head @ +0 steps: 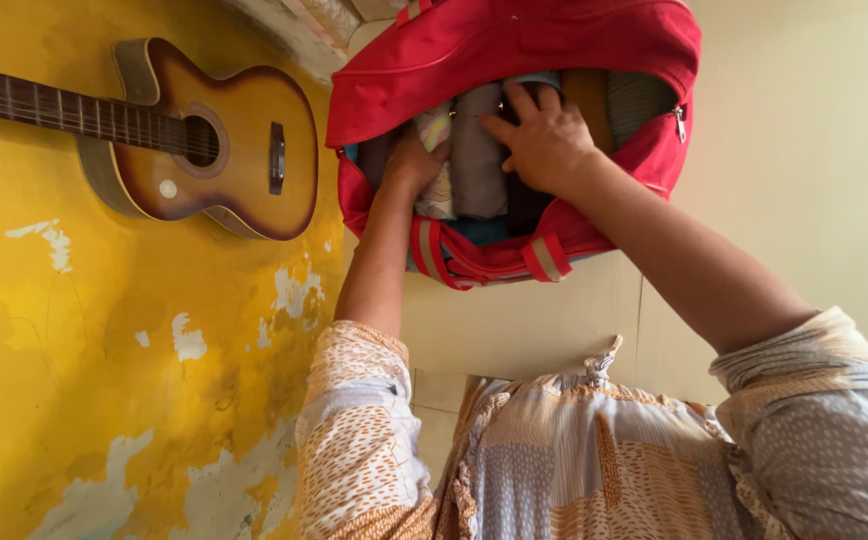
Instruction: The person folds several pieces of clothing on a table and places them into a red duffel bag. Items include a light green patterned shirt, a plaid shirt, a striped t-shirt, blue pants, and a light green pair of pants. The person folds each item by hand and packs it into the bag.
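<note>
Yellow peeling wall (104,350), one guitar (204,140). One red bag (514,50), open, several rolled garments (479,165) inside. My left hand (414,160) is tucked among them, grip not visible; right hand (544,140) presses flat, fingers spread.

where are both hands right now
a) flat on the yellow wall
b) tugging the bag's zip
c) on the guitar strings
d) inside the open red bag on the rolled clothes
d: the left hand and right hand press among rolled clothes in the open red bag.
</note>
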